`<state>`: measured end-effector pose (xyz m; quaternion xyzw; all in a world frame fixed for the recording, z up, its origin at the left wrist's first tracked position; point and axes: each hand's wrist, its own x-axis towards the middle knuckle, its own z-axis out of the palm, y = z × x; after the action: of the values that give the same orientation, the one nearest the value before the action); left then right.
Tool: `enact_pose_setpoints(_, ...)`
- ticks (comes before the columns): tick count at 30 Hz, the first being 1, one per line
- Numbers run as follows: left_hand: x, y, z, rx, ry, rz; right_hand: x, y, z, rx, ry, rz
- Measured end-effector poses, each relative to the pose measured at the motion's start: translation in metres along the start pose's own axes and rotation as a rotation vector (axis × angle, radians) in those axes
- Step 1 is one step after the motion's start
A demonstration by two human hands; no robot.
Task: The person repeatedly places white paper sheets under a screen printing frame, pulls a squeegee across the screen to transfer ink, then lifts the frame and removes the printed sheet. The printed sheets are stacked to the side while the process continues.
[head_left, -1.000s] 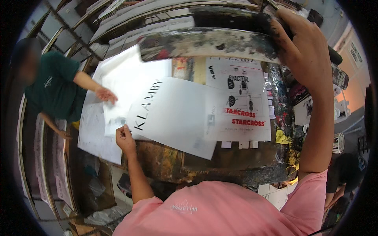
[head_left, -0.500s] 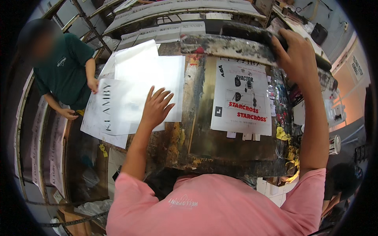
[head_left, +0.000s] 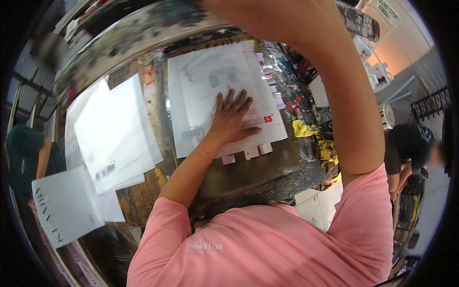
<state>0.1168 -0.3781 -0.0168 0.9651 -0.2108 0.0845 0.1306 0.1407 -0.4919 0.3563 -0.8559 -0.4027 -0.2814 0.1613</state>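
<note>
My left hand (head_left: 230, 122) lies flat, fingers spread, on a translucent white sheet (head_left: 191, 103). Beneath this sheet is a printed sheet (head_left: 272, 103) with red and black marks, its right edge showing. My right arm reaches up to the top of the view. There my right hand (head_left: 253, 12) is cut off and blurred, close to a raised, ink-stained printing screen frame (head_left: 143, 40); its fingers are hidden. Left of my left hand rests a stack of white sheets (head_left: 114, 129) on the stained worktable (head_left: 258, 177).
A co-worker (head_left: 28, 153) at the left holds a lettered white sheet (head_left: 69, 205) beyond the table's edge. Another person (head_left: 406, 148) bends at the right. Crumpled yellow material (head_left: 303, 128) and ink-smeared plastic line the table's right side. A round tin (head_left: 387, 116) stands beyond.
My left hand has moved right, from the stack onto the printed sheet, which a translucent sheet now covers. The screen frame looms closer at the top. The co-worker has drawn the lettered sheet away.
</note>
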Motion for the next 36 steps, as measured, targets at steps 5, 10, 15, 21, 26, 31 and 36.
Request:
enact_pose_setpoints(5, 0.034, 0.03, 0.019, -0.018, -0.023, -0.021, -0.021, 0.028, 0.016, -0.033, 0.017, -0.027)
enact_pose_setpoints(10, 0.03, 0.04, 0.021, -0.071, 0.068, -0.046, -0.03, 0.034, 0.033, -0.035, 0.042, -0.033)
enact_pose_setpoints(15, -0.019, 0.022, -0.039, -0.105, 0.183, -0.031, -0.036, 0.027, 0.01, -0.116, 0.091, 0.098)
enact_pose_setpoints(21, -0.127, 0.011, -0.038, 0.117, -0.013, -0.389, -0.017, -0.001, 0.018, -0.091, 0.086, 0.117)
enact_pose_setpoints(26, -0.138, 0.016, -0.04, 0.042, -0.003, -0.425, -0.004, -0.022, 0.01, -0.145, -0.007, 0.193)
enact_pose_setpoints(31, -0.132, 0.009, -0.048, -0.03, 0.32, -0.444, -0.021, -0.005, 0.003, -0.159, 0.113, 0.066)
enact_pose_setpoints(36, -0.162, -0.026, -0.171, -1.133, 0.894, -0.388, -0.033, -0.019, 0.037, -0.036, -0.029, 0.036)
